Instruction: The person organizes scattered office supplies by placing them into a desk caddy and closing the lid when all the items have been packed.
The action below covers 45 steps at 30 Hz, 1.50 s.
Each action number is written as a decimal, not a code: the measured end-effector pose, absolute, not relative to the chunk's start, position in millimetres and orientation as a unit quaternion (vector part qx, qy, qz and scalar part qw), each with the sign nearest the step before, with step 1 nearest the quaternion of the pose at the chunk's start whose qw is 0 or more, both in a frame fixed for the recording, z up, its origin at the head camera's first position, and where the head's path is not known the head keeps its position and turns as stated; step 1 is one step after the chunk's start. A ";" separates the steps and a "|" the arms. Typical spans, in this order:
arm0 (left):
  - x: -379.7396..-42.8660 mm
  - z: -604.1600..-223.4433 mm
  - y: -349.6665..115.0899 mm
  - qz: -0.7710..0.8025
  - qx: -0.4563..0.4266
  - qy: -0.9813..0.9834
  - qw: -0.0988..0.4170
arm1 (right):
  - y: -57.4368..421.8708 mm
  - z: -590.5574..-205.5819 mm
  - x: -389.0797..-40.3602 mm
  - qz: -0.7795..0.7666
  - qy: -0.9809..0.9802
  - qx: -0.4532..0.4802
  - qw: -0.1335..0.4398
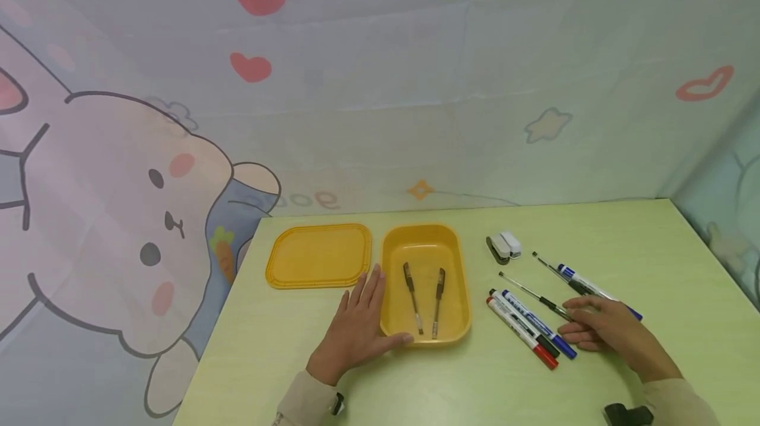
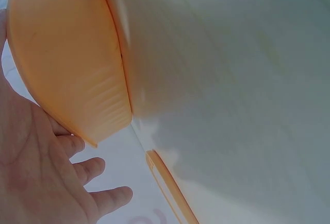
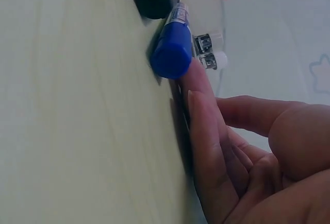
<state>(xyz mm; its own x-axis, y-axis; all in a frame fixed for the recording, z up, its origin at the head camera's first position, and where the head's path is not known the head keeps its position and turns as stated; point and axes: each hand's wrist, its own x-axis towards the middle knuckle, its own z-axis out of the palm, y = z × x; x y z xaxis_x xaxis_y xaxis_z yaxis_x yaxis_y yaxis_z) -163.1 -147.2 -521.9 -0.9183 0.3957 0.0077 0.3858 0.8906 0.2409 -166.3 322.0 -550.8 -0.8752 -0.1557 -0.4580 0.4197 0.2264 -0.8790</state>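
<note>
My left hand (image 1: 355, 332) rests against the left side and near corner of the yellow plastic box (image 1: 466, 307), fingers straight. Inside the box lie two gel pens, one on the left (image 1: 412, 297) and one on the right (image 1: 438, 301), with clear barrels and black grips. On the right, the fingers of my right hand (image 1: 611, 327) are at the near end of another gel pen (image 1: 537, 297) on the table, thumb apart from the fingers in the right wrist view. A further gel pen (image 1: 561, 274) lies just beyond, partly hidden near a blue marker (image 1: 594, 289).
Red (image 1: 522, 334), black (image 1: 537, 332) and blue (image 1: 537, 322) markers lie side by side left of my right hand. A small white and black stapler (image 1: 503, 248) stands behind them. The flat yellow lid (image 1: 320, 256) lies left of the box. A printed cloth (image 1: 380, 116) hangs behind the table.
</note>
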 end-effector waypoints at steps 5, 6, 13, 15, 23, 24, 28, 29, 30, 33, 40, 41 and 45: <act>-163.3 -521.6 -147.2 0.118 0.200 0.972 0.024 | 318.8 -550.2 -168.2 -0.608 0.754 0.102 0.229; -163.3 -521.6 -147.3 0.118 0.200 0.972 0.024 | 318.3 -549.8 -168.4 -0.605 0.756 0.103 0.229; -163.6 -521.2 -147.2 0.122 0.200 0.972 0.025 | 316.0 -548.2 -171.1 -0.565 0.786 0.104 0.227; -163.7 -520.7 -147.0 0.124 0.201 0.971 0.024 | 315.9 -549.5 -173.2 -0.551 0.796 0.111 0.226; -163.8 -519.3 -146.6 0.128 0.204 0.970 0.024 | 315.6 -546.5 -174.4 -0.509 0.826 0.088 0.225; -163.8 -519.4 -146.6 0.129 0.204 0.970 0.024 | 315.9 -546.1 -174.0 -0.509 0.827 0.084 0.225; -163.8 -519.8 -146.9 0.125 0.203 0.971 0.028 | 318.3 -544.6 -171.7 -0.516 0.823 0.070 0.226; -163.8 -519.9 -146.9 0.125 0.202 0.971 0.029 | 318.9 -544.6 -171.4 -0.519 0.822 0.068 0.227; -163.8 -519.9 -147.0 0.125 0.202 0.971 0.030 | 319.6 -544.5 -171.2 -0.522 0.819 0.065 0.228; -163.8 -520.0 -147.1 0.126 0.201 0.971 0.031 | 321.9 -544.2 -171.2 -0.531 0.813 0.062 0.230; -163.4 -520.2 -147.5 0.128 0.201 0.971 0.029 | 326.3 -542.8 -171.1 -0.562 0.796 0.068 0.213; -163.2 -520.3 -147.6 0.128 0.201 0.971 0.029 | 326.7 -543.0 -170.9 -0.566 0.793 0.072 0.212; -162.4 -520.0 -147.3 0.130 0.203 0.970 0.028 | 328.1 -544.3 -169.4 -0.582 0.781 0.088 0.209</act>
